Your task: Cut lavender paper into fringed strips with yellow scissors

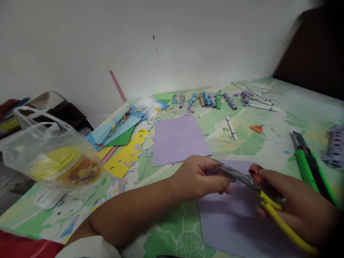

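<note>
My left hand (199, 177) is closed round the tips of the scissors' grey blades (244, 178). The yellow scissor handles (285, 225) point toward the lower right, against my right hand (292, 200). That hand is closed on a small red roll (255, 170) beside the blades; some of its fingers are hidden. Under both hands lies a purple sheet (225, 222). A second purple sheet (180, 139) is flat on the table just beyond my left hand.
A green cutter (309, 168) and a purple perforated roll (335, 147) lie at right. Coloured rolls (205, 98) line the back, near white string (150, 107). Coloured sheets (120, 129) and a plastic bag with a tub (67, 165) are at left. A white marker (231, 128) lies mid-table.
</note>
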Action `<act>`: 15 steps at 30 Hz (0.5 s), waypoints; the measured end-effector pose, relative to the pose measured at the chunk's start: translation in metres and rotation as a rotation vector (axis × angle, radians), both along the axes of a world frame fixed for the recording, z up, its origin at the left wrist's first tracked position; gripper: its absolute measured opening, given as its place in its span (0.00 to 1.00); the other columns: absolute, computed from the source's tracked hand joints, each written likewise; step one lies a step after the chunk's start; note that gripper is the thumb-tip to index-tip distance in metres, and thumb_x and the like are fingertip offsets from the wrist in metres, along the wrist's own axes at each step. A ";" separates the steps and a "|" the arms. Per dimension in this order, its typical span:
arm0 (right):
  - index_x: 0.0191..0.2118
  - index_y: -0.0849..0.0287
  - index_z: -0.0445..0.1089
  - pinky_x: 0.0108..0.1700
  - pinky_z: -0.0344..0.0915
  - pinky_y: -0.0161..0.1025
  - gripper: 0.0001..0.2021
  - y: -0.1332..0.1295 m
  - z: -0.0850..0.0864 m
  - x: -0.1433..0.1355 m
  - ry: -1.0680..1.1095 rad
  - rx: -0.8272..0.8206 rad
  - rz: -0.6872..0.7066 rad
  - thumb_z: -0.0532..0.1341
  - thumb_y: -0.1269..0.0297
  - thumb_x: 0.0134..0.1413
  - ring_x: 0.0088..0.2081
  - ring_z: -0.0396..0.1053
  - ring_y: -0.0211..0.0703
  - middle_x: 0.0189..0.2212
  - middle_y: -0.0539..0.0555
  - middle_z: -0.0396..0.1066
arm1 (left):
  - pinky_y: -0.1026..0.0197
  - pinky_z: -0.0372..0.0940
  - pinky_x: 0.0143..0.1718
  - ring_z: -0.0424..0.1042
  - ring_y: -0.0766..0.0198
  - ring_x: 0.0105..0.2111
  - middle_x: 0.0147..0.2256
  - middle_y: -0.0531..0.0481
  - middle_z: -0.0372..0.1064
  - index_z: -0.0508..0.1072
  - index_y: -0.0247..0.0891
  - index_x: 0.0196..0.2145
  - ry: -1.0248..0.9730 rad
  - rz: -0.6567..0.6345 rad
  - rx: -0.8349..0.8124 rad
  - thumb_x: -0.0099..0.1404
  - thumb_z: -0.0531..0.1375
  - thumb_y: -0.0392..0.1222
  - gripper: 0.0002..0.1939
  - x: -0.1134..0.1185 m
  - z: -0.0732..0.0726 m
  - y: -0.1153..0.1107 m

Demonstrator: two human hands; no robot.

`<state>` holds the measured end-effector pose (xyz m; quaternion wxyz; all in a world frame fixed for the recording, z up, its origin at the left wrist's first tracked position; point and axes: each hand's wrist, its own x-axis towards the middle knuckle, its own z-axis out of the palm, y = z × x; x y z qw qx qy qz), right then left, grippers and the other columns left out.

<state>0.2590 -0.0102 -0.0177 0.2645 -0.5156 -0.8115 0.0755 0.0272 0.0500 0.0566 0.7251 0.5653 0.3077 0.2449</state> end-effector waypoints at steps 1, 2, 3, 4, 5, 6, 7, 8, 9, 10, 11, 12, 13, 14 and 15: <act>0.40 0.52 0.62 0.24 0.68 0.40 0.17 0.000 -0.001 0.000 0.008 -0.010 -0.005 0.58 0.47 0.49 0.25 0.70 0.46 0.29 0.51 0.71 | 0.70 0.62 0.23 0.65 0.74 0.20 0.19 0.55 0.67 0.73 0.34 0.25 0.000 0.003 0.018 0.49 0.59 0.30 0.04 -0.001 -0.001 0.000; 0.40 0.51 0.62 0.25 0.69 0.40 0.17 0.000 -0.001 0.000 0.014 -0.022 -0.008 0.58 0.48 0.48 0.27 0.71 0.48 0.31 0.52 0.72 | 0.70 0.62 0.24 0.65 0.73 0.20 0.19 0.55 0.67 0.73 0.34 0.25 0.004 0.003 0.048 0.49 0.59 0.31 0.03 -0.001 -0.002 0.000; 0.41 0.51 0.62 0.27 0.70 0.41 0.17 0.000 -0.002 0.000 0.021 -0.038 -0.002 0.59 0.48 0.48 0.30 0.72 0.50 0.33 0.53 0.72 | 0.69 0.63 0.24 0.65 0.73 0.21 0.20 0.54 0.67 0.73 0.34 0.25 0.015 0.005 0.088 0.50 0.59 0.32 0.03 -0.002 -0.003 0.001; 0.42 0.51 0.62 0.29 0.71 0.42 0.17 0.001 -0.002 0.000 0.030 -0.053 0.008 0.59 0.49 0.47 0.34 0.73 0.52 0.36 0.55 0.72 | 0.69 0.62 0.24 0.65 0.73 0.21 0.20 0.54 0.67 0.73 0.34 0.24 0.034 0.009 0.139 0.51 0.59 0.34 0.03 -0.002 -0.004 0.001; 0.43 0.50 0.62 0.31 0.72 0.43 0.18 0.001 -0.001 0.000 0.037 -0.072 0.021 0.59 0.49 0.47 0.38 0.73 0.55 0.38 0.56 0.72 | 0.69 0.62 0.24 0.64 0.72 0.21 0.20 0.53 0.68 0.73 0.33 0.23 0.060 0.016 0.197 0.52 0.59 0.36 0.04 -0.002 -0.005 0.002; 0.45 0.51 0.61 0.33 0.72 0.44 0.20 0.001 -0.001 -0.001 0.044 -0.095 0.030 0.59 0.49 0.47 0.42 0.72 0.57 0.41 0.57 0.72 | 0.69 0.61 0.23 0.64 0.72 0.20 0.20 0.52 0.68 0.73 0.33 0.22 0.084 0.025 0.260 0.53 0.59 0.38 0.06 -0.003 -0.006 0.002; 0.47 0.51 0.61 0.35 0.72 0.46 0.21 0.001 0.000 -0.001 0.048 -0.121 0.033 0.59 0.50 0.48 0.44 0.71 0.59 0.43 0.58 0.71 | 0.69 0.60 0.22 0.63 0.72 0.20 0.20 0.51 0.67 0.73 0.33 0.22 0.108 0.035 0.325 0.54 0.59 0.39 0.08 -0.003 -0.007 0.003; 0.48 0.51 0.60 0.38 0.72 0.47 0.22 0.001 0.001 -0.002 0.047 -0.146 0.029 0.58 0.50 0.48 0.47 0.69 0.60 0.44 0.59 0.70 | 0.69 0.59 0.22 0.63 0.72 0.21 0.20 0.51 0.67 0.73 0.33 0.21 0.129 0.053 0.388 0.55 0.59 0.40 0.09 -0.003 -0.007 0.003; 0.50 0.52 0.59 0.39 0.72 0.48 0.23 0.001 0.001 -0.002 0.044 -0.164 0.020 0.58 0.51 0.49 0.48 0.69 0.61 0.45 0.60 0.70 | 0.69 0.58 0.22 0.63 0.72 0.21 0.20 0.51 0.67 0.74 0.33 0.22 0.145 0.077 0.447 0.56 0.58 0.40 0.10 -0.004 -0.008 0.003; 0.51 0.53 0.58 0.40 0.71 0.49 0.24 0.000 0.001 -0.002 0.040 -0.178 0.008 0.58 0.51 0.50 0.49 0.68 0.61 0.46 0.61 0.69 | 0.69 0.57 0.22 0.62 0.72 0.21 0.19 0.51 0.67 0.74 0.33 0.22 0.162 0.099 0.499 0.56 0.58 0.40 0.10 -0.004 -0.008 0.003; 0.52 0.53 0.57 0.41 0.71 0.50 0.25 0.000 0.001 -0.002 0.036 -0.188 0.002 0.57 0.50 0.50 0.50 0.67 0.62 0.46 0.62 0.69 | 0.69 0.57 0.22 0.62 0.72 0.21 0.19 0.52 0.66 0.75 0.33 0.22 0.185 0.114 0.537 0.56 0.58 0.41 0.10 -0.004 -0.008 0.002; 0.53 0.53 0.57 0.41 0.71 0.51 0.25 0.000 0.000 -0.002 0.032 -0.192 -0.001 0.57 0.50 0.50 0.51 0.67 0.62 0.46 0.62 0.69 | 0.69 0.56 0.22 0.62 0.72 0.21 0.19 0.52 0.66 0.75 0.33 0.22 0.208 0.121 0.563 0.57 0.59 0.41 0.10 -0.004 -0.009 0.002; 0.53 0.53 0.57 0.41 0.71 0.51 0.25 -0.001 0.000 -0.002 0.030 -0.196 -0.003 0.57 0.50 0.50 0.51 0.66 0.63 0.46 0.62 0.69 | 0.69 0.57 0.22 0.62 0.72 0.20 0.19 0.52 0.66 0.75 0.34 0.22 0.229 0.115 0.578 0.57 0.59 0.41 0.10 -0.004 -0.009 0.002; 0.53 0.53 0.57 0.40 0.72 0.51 0.26 -0.001 -0.001 -0.002 0.030 -0.194 -0.006 0.57 0.49 0.50 0.51 0.66 0.63 0.46 0.62 0.69 | 0.69 0.57 0.22 0.62 0.72 0.20 0.19 0.52 0.66 0.76 0.34 0.23 0.243 0.100 0.589 0.57 0.59 0.41 0.10 -0.005 -0.009 0.001; 0.53 0.54 0.57 0.40 0.72 0.51 0.26 -0.001 -0.002 -0.002 0.029 -0.192 -0.010 0.56 0.48 0.50 0.51 0.66 0.63 0.46 0.62 0.69 | 0.69 0.57 0.23 0.62 0.72 0.21 0.20 0.52 0.67 0.76 0.34 0.23 0.256 0.080 0.600 0.57 0.59 0.41 0.10 -0.005 -0.010 0.001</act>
